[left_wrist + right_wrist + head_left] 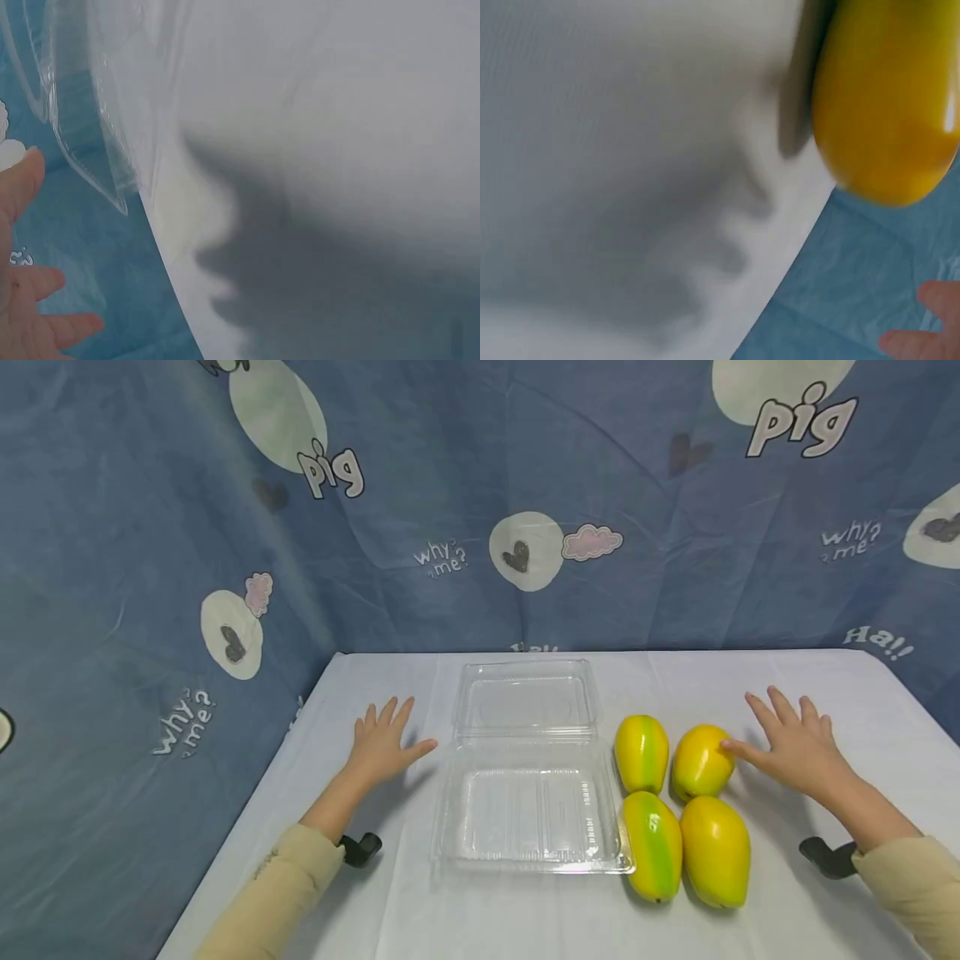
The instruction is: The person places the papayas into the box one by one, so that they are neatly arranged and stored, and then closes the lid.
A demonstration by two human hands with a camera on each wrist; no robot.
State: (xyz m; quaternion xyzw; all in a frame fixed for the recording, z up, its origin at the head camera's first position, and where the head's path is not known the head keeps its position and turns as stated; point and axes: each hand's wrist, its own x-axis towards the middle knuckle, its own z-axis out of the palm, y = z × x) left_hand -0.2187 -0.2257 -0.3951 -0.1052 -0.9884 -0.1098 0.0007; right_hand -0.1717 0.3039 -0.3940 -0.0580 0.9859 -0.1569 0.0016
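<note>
Logged left hand [382, 753] and right hand [801, 750] with fingers [402, 715] spread apart. Spotted thin, clear plastic clamshell [525, 737] just right of left hand, with lid [525, 697] folded back past ribbed base [525, 827]. Counted four smooth, glossy oval mangoes [700, 766] outside it, yellow with green patches, just left of right hand; couldn't confirm thumb [744, 750] contact.

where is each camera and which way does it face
Head: on the head, facing forward and down at table, clear box and four mangoes; left hand, right hand and sleeves show.
Left wrist: worn there, facing table and box; left hand partly shows.
Right wrist: worn there, facing table and one mango; right hand partly shows.
Shared: head and left wrist show the box.
</note>
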